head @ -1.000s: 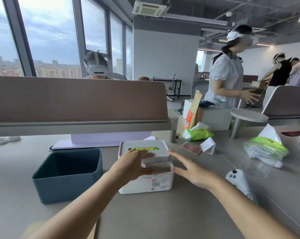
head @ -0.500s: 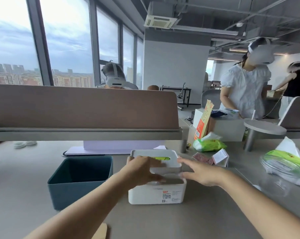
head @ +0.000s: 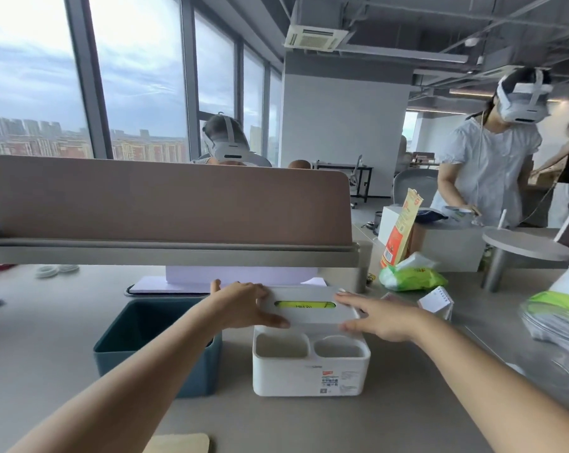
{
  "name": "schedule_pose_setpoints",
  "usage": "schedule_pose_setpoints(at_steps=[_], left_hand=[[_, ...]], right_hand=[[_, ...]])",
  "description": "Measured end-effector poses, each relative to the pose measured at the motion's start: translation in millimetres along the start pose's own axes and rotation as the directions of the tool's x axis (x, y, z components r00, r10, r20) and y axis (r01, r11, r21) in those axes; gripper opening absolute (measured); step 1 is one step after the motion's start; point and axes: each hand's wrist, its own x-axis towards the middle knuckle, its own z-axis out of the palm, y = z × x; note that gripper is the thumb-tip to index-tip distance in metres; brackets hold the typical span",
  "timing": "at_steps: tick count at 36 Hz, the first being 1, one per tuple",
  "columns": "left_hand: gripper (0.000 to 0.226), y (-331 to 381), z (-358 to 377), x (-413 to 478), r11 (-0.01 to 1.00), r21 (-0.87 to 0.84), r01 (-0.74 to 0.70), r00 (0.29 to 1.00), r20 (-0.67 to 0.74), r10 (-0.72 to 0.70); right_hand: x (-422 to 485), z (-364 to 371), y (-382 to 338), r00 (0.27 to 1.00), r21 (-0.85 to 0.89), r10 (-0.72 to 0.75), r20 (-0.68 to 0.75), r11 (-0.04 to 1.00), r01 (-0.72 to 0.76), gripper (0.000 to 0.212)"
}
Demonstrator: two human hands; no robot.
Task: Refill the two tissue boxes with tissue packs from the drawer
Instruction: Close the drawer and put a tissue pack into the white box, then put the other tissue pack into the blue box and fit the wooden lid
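White lid (head: 312, 308) is seating under my left hand (head: 243, 305) and right hand (head: 381, 317), fingers flat gripping its ends, green pack inside; teal box (head: 152, 344) at nine o'clock is waiting empty.

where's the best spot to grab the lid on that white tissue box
Take the lid by its two short ends, one hand from each side, as the left hand and right hand sit now. It is long and flat, and end grips keep the fingers off the middle slot.
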Motion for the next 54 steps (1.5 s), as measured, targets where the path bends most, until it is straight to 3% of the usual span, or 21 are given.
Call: schedule_pose_setpoints(at_steps=[5,8,14,18,21,24,27,32,41,43,45,48,51,54], left_hand=[[0.09,3,-3,-2,1.0,0.029,0.011,1.0,0.01,-0.011],[0.088,5,-5,-4,0.999,0.048,0.004,1.0,0.017,-0.005],[0.09,9,-10,-7,0.991,0.132,-0.01,0.997,0.077,-0.001],[0.104,-4,-6,-20,0.998,-0.064,0.015,1.0,0.017,-0.014],[0.105,-27,-15,-41,0.979,-0.205,0.0,0.98,-0.196,-0.041],[0.091,-59,-38,-68,0.965,-0.262,-0.022,0.914,-0.397,-0.087],[0.083,-98,-58,-103,0.954,-0.3,0.013,0.842,-0.511,-0.172],[0.075,-172,-74,-179,0.933,-0.328,0.145,0.784,-0.538,-0.311],[0.076,-284,-47,-317,0.794,-0.337,0.506,0.688,-0.398,-0.607],[0.088,-296,-37,-340,0.732,-0.344,0.589,0.676,-0.288,-0.679],[0.115,-305,-27,-357,0.662,-0.372,0.651,0.676,-0.111,-0.728],[0.136,-310,-10,-374,0.601,-0.376,0.705,0.677,0.101,-0.729],[0.129,-307,5,-381,0.573,-0.396,0.718,0.674,0.185,-0.716],[0.119,-302,11,-383,0.589,-0.416,0.693,0.7,0.191,-0.688]], right_hand=[[5,-1,1,0.999,-0.016,0.026,0.035,1.0,-0.025,0.077],[8,-4,3,0.998,-0.039,0.058,0.019,0.998,-0.058,0.094],[0,-11,-23,0.992,-0.121,0.13,-0.007,0.984,-0.129,0.077],[-10,-9,-45,0.989,-0.187,0.121,-0.087,0.973,-0.136,0.077],[-15,-13,-80,0.969,-0.098,0.002,-0.249,0.995,-0.027,0.091],[-10,-11,-128,0.923,-0.021,-0.147,-0.356,0.988,0.15,0.066],[2,2,-187,0.891,0.032,-0.262,-0.37,0.955,0.294,0.047],[14,48,-288,0.845,0.005,-0.46,-0.272,0.877,0.48,0.05],[16,139,-414,0.77,-0.008,-0.638,-0.026,0.77,0.638,0.065],[13,156,-430,0.748,-0.006,-0.661,0.066,0.749,0.663,0.071],[10,172,-442,0.729,-0.024,-0.665,0.163,0.736,0.676,0.079],[5,193,-454,0.697,-0.073,-0.651,0.3,0.713,0.697,0.096],[4,207,-458,0.683,-0.093,-0.629,0.372,0.707,0.702,0.107],[7,219,-460,0.69,-0.044,-0.637,0.343,0.723,0.689,0.107]])
